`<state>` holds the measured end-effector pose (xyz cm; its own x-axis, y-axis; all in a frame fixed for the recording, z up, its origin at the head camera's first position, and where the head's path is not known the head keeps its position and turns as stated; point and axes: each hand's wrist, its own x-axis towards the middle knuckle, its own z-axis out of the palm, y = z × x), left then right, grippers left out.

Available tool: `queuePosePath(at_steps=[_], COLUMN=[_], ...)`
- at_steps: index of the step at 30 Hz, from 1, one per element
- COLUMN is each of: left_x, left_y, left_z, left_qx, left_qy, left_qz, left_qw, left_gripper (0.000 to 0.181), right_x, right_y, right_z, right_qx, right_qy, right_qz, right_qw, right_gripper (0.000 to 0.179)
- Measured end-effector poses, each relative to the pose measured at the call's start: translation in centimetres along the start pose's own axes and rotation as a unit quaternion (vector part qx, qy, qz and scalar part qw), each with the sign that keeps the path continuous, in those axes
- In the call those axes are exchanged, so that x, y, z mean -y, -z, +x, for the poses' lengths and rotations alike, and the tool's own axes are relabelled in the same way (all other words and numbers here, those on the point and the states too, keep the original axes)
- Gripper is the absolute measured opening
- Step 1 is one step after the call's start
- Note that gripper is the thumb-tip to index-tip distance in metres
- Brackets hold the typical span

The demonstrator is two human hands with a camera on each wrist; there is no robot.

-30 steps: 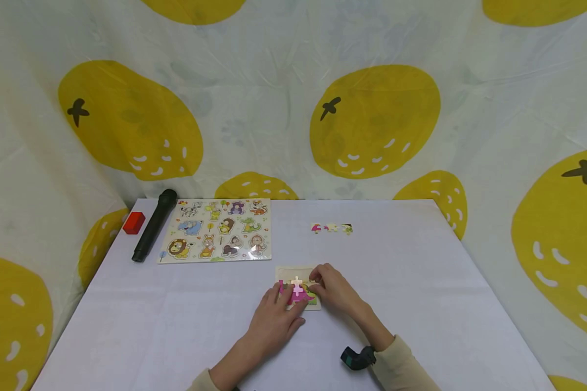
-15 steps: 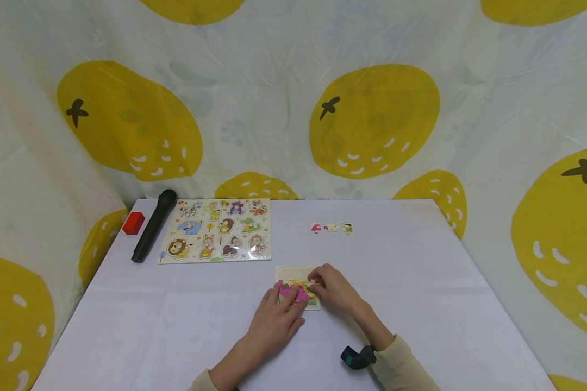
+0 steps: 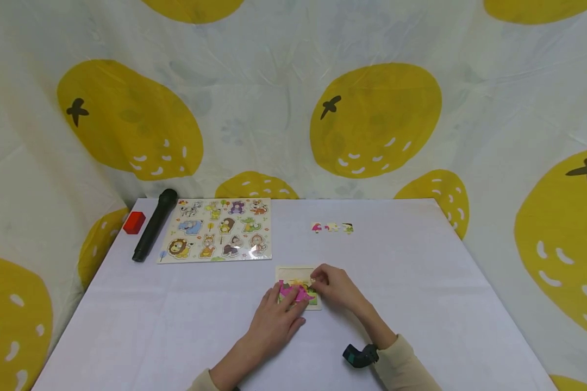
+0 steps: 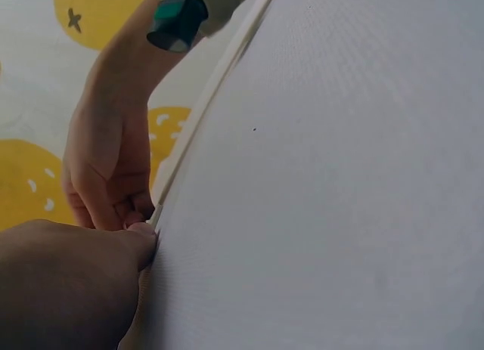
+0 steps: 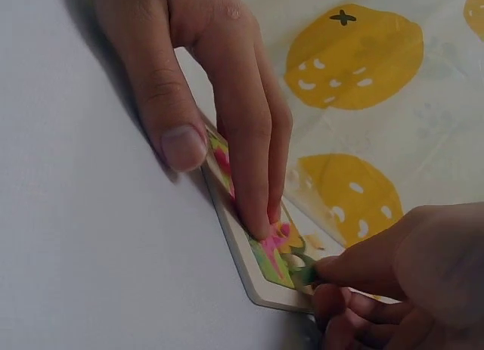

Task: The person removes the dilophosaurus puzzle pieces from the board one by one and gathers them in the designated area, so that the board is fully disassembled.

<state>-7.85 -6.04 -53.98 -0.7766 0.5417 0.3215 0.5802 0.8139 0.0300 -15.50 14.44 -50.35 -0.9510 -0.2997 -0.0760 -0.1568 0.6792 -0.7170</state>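
Note:
A small jigsaw puzzle in a pale wooden frame point(image 3: 282, 271) lies on the table, its lower part filled with pink and green pieces and its upper part bare. My left hand point(image 3: 273, 320) rests on it, straight fingers touching the pink pieces. In the right wrist view, the left thumb lies along the frame's edge. My right hand point(image 3: 336, 288) is at the frame's right side. Its thumb and index finger pinch a green puzzle piece point(image 5: 305, 274), right at the assembled pieces. The fingertips partly hide that piece.
Several loose puzzle pieces point(image 3: 332, 227) lie in a row beyond the frame. At the back left are an animal puzzle board point(image 3: 242, 236), a black microphone point(image 3: 155, 225) and a red block point(image 3: 134, 222). A curtain with yellow fruit prints point(image 3: 375, 122) hangs behind the table.
The left hand stays in place on the puzzle. My right fingertips shift very slightly at the frame's right side. A bright glare on the pieces, seen a second ago, is gone.

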Motion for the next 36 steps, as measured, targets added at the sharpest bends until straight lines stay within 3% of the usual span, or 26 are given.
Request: queuePosePath(at_steps=[6,16,26,36], left_x=[-0.1,-0.2,0.0,0.1], left_y=[0.1,0.4,0.0,-0.3], left_z=[0.1,0.1,0.0,-0.1], left_qx=[0.001,-0.008,-0.021,-0.029], left_qy=[-0.002,-0.002,-0.003,-0.004], left_qz=[0.001,0.001,-0.013,-0.034], left_qw=[1.0000,1.0000,0.9997,0.9990], left_gripper=[0.038,0.037,0.036,0.036], right_x=[-0.1,-1.2,-3.0,-4.7], right_y=[0.1,1.3,3.4,5.1], right_z=[0.4,1.5,3.3,4.7], right_qx=[-0.012,-0.025,-0.062,-0.114], right_qy=[-0.054,-0.066,-0.066,-0.132], right_qz=[0.078,0.178,0.165,0.164], right_qw=[0.9954,0.9815,0.9822,0.9710], right_gripper=[0.012,0.017,0.025,0.028])
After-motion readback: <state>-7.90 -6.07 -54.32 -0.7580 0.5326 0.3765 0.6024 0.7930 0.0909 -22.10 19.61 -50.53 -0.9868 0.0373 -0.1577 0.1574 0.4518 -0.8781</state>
